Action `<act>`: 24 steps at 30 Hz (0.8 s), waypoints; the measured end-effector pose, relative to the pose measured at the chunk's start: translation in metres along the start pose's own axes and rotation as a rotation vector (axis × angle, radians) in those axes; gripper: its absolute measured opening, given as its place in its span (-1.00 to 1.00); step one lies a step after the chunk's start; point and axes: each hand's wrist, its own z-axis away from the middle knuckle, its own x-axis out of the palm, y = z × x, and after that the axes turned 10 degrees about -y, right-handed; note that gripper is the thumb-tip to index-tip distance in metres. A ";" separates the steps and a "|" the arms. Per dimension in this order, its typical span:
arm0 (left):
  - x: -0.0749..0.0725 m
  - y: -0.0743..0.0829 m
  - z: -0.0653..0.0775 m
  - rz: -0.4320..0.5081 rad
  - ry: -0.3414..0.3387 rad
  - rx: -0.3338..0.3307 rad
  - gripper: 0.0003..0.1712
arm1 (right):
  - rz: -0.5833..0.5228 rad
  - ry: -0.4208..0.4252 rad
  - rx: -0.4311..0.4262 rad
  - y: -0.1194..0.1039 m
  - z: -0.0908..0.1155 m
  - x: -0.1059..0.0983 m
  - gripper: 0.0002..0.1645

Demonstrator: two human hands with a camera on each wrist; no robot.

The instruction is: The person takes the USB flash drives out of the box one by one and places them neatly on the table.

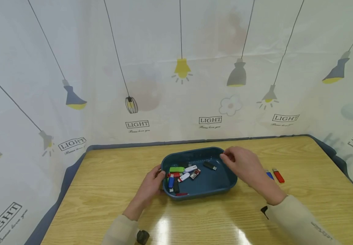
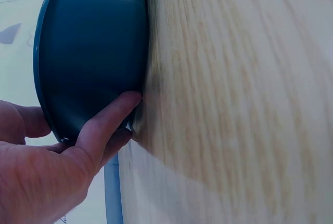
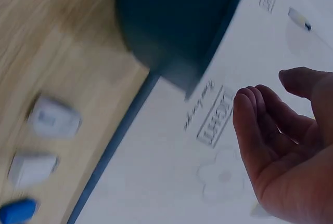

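A dark blue tray (image 1: pixel 208 193) with raised walls stands on the table, several USB flash drives piled in its left half. Among them are a green drive (image 1: pixel 176 169), a blue drive (image 1: pixel 171 181) and a red-and-white drive (image 1: pixel 183 177). Farther right inside lies a black drive (image 1: pixel 210 165), its metal plug bare. My left hand (image 1: pixel 150 183) grips the tray's left end, thumb at the rim and fingers against the outer wall. Above the right end hovers my right hand (image 1: pixel 243 165); in the right wrist view its loosely bent fingers hold nothing, thumb apart from them.
Right of the tray, a red drive (image 1: pixel 278 175) and a blue drive (image 1: pixel 269 175) lie on the wooden table (image 1: pixel 109 177). The right wrist view also shows two whitish drives, one a pale drive (image 3: pixel 54 117). A printed cloth (image 1: pixel 176 102) hangs behind the table.
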 end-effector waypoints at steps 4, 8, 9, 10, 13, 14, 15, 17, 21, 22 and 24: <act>0.000 -0.001 0.000 0.013 -0.003 0.008 -0.41 | 0.023 -0.072 -0.024 -0.018 -0.014 0.022 -0.78; 0.001 -0.001 0.000 0.008 -0.001 0.007 -0.41 | 0.061 -0.142 -0.012 -0.032 -0.025 0.042 -0.74; 0.001 -0.001 0.000 0.006 0.001 0.006 -0.41 | 0.066 -0.159 0.000 -0.035 -0.027 0.046 -0.72; 0.001 0.000 0.000 0.004 0.000 0.005 -0.41 | 0.070 -0.179 0.014 -0.038 -0.029 0.050 -0.68; 0.000 0.001 0.001 -0.001 -0.001 0.005 -0.42 | 0.084 -0.233 0.070 -0.045 -0.036 0.060 -0.49; 0.000 0.001 0.001 0.000 0.000 0.005 -0.42 | 0.095 -0.252 0.094 -0.047 -0.037 0.062 -0.42; 0.000 0.001 0.000 0.002 -0.001 0.006 -0.42 | 0.109 -0.270 0.112 -0.048 -0.039 0.065 -0.37; 0.000 0.001 0.000 0.000 0.001 0.007 -0.42 | 0.138 -0.304 0.142 -0.051 -0.043 0.070 -0.30; -0.001 -0.001 -0.001 0.005 0.002 0.005 -0.42 | 0.194 -0.343 0.169 -0.053 -0.049 0.077 -0.30; -0.001 -0.001 -0.001 0.005 0.003 0.005 -0.42 | 0.201 -0.346 0.170 -0.053 -0.050 0.079 -0.30; -0.001 -0.002 -0.001 0.010 0.001 0.005 -0.42 | 0.213 -0.349 0.173 -0.053 -0.052 0.081 -0.31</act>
